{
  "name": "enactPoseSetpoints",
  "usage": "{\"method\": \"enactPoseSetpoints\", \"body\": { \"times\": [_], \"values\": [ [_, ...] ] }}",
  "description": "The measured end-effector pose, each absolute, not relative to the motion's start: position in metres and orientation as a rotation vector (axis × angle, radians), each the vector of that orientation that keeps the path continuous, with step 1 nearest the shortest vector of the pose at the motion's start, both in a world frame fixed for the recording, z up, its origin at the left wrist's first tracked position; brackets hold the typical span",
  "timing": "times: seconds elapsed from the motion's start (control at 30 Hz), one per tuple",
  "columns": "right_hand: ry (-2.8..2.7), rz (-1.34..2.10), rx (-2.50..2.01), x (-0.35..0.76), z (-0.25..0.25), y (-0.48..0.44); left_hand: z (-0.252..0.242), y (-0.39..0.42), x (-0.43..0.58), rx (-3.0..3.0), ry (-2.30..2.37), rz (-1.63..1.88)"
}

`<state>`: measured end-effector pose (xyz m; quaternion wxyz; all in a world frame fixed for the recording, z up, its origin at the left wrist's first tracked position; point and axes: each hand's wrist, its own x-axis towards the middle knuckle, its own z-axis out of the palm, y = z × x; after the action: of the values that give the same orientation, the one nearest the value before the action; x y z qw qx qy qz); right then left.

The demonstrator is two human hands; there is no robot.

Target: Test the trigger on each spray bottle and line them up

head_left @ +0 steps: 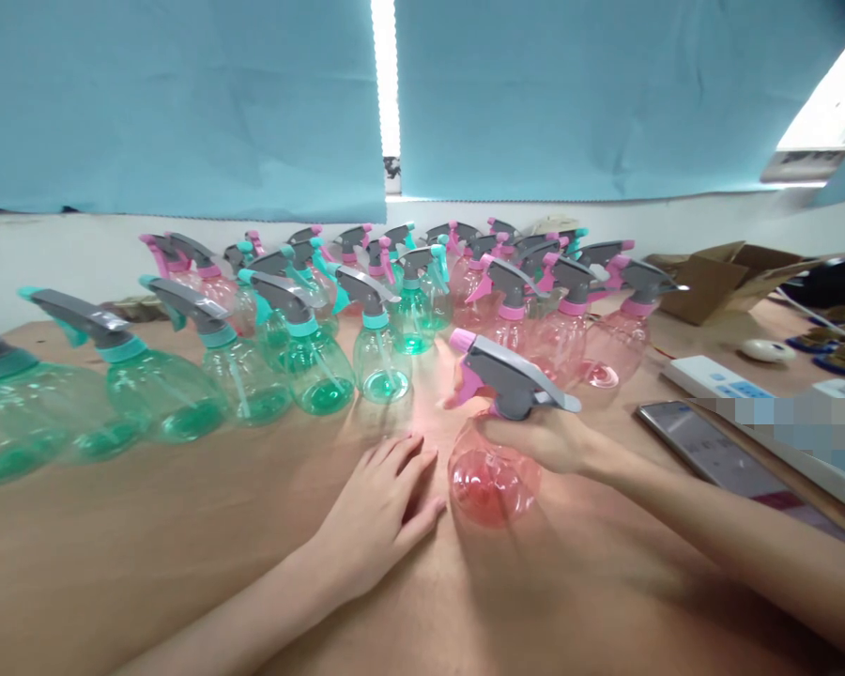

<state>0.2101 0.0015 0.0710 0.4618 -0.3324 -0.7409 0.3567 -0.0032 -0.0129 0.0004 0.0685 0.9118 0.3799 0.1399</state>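
My right hand (545, 439) is wrapped round the neck of a pink spray bottle (494, 483), just below its grey and pink trigger head. The bottle is nearly upright, its nozzle pointing to the left and away from me. To its left, my left hand (387, 507) lies palm down on the wooden table (253, 554), fingers stretched out and apart, holding nothing. Beyond the left hand stands a green spray bottle (384, 371). Behind the held bottle is another pink spray bottle (560, 343).
Several green and pink spray bottles fill the back and left of the table. At the right lie a phone (732, 469), a white power strip (718, 377) and a white mouse-like object (767, 351). An open cardboard box (725, 282) stands behind them, near the wall.
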Motion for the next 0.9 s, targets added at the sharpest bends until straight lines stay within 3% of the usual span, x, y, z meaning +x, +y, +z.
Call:
{"method": "enactPoseSetpoints", "body": {
  "times": [0.3,0.9],
  "values": [
    [-1.785,0.914,-0.613,0.208,0.06,0.006,0.004,-0.015,-0.002,2.74,1.138,0.422],
    [-1.843,0.755,-0.721,0.208,0.059,0.004,0.0,-0.013,-0.002,2.734,1.137,0.448]
  ]
}}
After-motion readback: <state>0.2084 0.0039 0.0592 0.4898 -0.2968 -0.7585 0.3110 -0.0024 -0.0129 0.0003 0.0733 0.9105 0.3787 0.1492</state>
